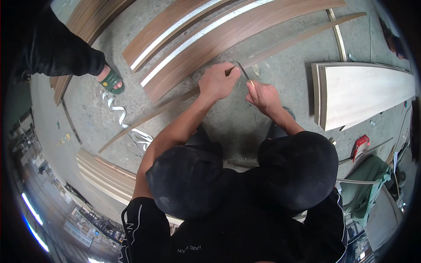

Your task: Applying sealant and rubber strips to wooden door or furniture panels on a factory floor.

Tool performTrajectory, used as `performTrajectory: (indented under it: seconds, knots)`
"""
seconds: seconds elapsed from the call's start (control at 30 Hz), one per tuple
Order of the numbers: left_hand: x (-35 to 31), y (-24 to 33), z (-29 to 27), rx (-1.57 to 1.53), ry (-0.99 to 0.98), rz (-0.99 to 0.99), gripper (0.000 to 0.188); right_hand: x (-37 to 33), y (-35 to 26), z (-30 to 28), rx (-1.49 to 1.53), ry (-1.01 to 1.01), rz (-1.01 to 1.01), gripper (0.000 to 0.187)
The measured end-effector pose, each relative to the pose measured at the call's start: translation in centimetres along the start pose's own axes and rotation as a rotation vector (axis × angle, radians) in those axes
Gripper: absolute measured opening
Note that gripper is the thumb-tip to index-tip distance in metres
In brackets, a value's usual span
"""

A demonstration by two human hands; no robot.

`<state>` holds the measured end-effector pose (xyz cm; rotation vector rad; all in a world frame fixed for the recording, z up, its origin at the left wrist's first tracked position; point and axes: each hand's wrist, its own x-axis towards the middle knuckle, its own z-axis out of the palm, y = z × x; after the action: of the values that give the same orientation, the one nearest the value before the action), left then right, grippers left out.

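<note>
Lying slantwise across the concrete floor, between wood panels: long thin wood strip. Gripping it, fist closed: left hand. Pinching a small blade against it: right hand. Near the floor's right edge: small red box.

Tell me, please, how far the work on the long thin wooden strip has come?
Done: curled white shavings lie on the floor near the strip's lower end. In hand: the left hand presses the thin strip, and the right hand holds a narrow blade against it. Left: I cannot tell; the strip runs on beyond the hands.
</note>
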<state>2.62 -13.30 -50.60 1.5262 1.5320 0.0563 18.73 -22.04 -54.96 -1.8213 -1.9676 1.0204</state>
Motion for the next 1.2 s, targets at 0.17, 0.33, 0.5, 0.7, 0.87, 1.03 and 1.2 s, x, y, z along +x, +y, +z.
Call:
performTrajectory:
  seconds: [0.17,0.33,0.5,0.7,0.87,1.03,1.2]
  knots:
    - [0.1,-0.1,0.2,-0.009,-0.003,0.004,0.035,-0.1,0.0,0.0,0.003,0.028,-0.01,0.029]
    - [-0.2,0.2,0.2,0.005,0.031,-0.005,0.036,0.1,-0.8,-0.6,0.027,-0.004,0.06,0.029]
    - [-0.6,-0.2,0.2,0.027,0.004,0.035,0.037,0.2,-1.0,-0.9,-0.011,-0.037,0.086,0.022]
    - [0.3,-0.5,0.7,-0.003,0.025,0.038,0.035,-0.1,-0.2,0.4,-0.081,0.04,0.071,0.023]
    - [-0.4,0.3,0.1,0.03,-0.016,-0.019,0.034,0.1,-1.3,-0.8,-0.054,0.007,0.081,0.026]
    - [-0.2,0.6,0.3,0.088,0.01,0.025,0.033,1.1,0.0,-0.2,-0.102,0.081,-0.022,0.027]
    - [0.0,0.4,0.1,0.11,0.025,0.046,0.031,2.3,-1.3,-1.0,-0.142,0.055,0.065,0.03]
